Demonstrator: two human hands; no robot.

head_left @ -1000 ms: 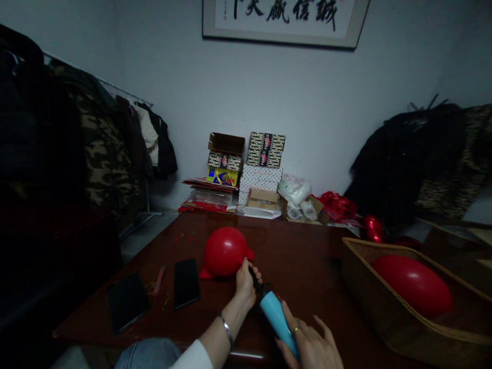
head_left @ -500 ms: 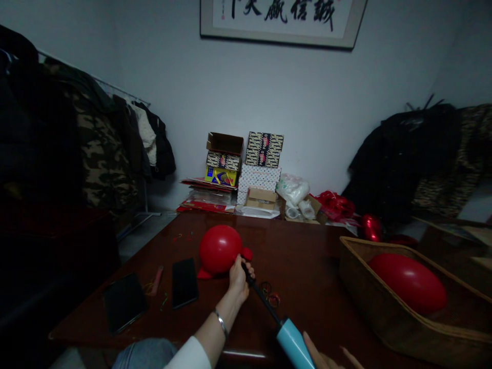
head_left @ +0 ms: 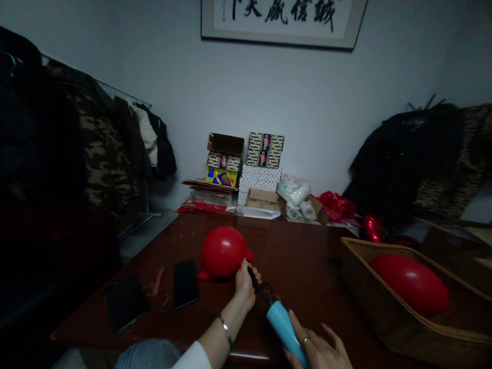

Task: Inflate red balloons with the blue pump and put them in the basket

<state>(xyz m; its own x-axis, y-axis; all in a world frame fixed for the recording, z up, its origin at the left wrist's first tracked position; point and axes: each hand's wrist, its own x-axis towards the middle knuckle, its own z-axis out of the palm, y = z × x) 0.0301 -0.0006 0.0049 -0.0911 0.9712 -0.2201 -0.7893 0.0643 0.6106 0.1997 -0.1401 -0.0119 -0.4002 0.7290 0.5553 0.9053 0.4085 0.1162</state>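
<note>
My left hand point(head_left: 246, 282) is closed round the neck of a red balloon point(head_left: 224, 251) and the black front end of a hand pump. The balloon is round, partly inflated, and sits over the table. My right hand point(head_left: 317, 343) holds the pump's light blue barrel point(head_left: 285, 328), thumb and palm against it with some fingers lifted away. The barrel is pushed far forward, so only a short piece of black rod shows. More red material point(head_left: 203, 275) lies under the balloon's left side. What lies inside my left fist is hidden.
A woven basket point(head_left: 384, 300) with another red balloon point(head_left: 411, 284) stands at the right. Left on the brown table point(head_left: 303, 256) lie a dark phone-like slab point(head_left: 186, 283) and a dark tablet-like slab point(head_left: 126, 303). Boxes point(head_left: 259, 184) are stacked at the far edge.
My right hand has pushed the blue barrel forward and up toward my left hand, covering most of the black rod. The balloon looks slightly larger and has shifted a little right with my left hand.
</note>
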